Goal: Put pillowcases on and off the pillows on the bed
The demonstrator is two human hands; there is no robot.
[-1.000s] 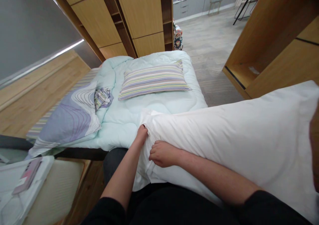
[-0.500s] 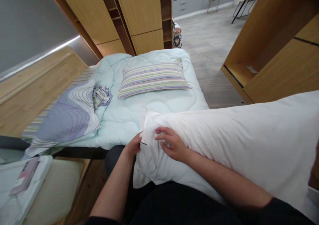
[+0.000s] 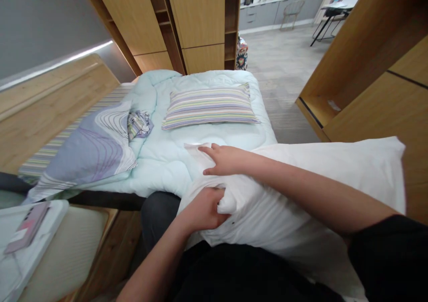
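Observation:
A large white pillow (image 3: 321, 159) lies across my lap, its loose, creased end to the left and its far corner raised at the right. My left hand (image 3: 205, 208) is closed around a bunched white lump at the near side of that end. Just above it, my right hand (image 3: 227, 159) rests on the upper edge of the loose end, thumb and forefinger spread apart over the cloth. Some of its other fingers are hidden. Beyond my hands, a striped pillow (image 3: 210, 106) lies flat on the pale mint quilt (image 3: 160, 168).
A purple patterned pillow (image 3: 90, 141) and a crumpled striped cloth (image 3: 138, 124) lie on the bed's left. At lower left, a pink phone-like case (image 3: 28, 226) rests on a white tray (image 3: 55, 213). Wooden cabinets (image 3: 200, 21) stand behind; another wooden cabinet (image 3: 374, 110) is at right.
My left hand has moved right and now grips a bunched white lump. My right hand has shifted up to the upper edge. The pillow's right end now shows lower, its corner in view.

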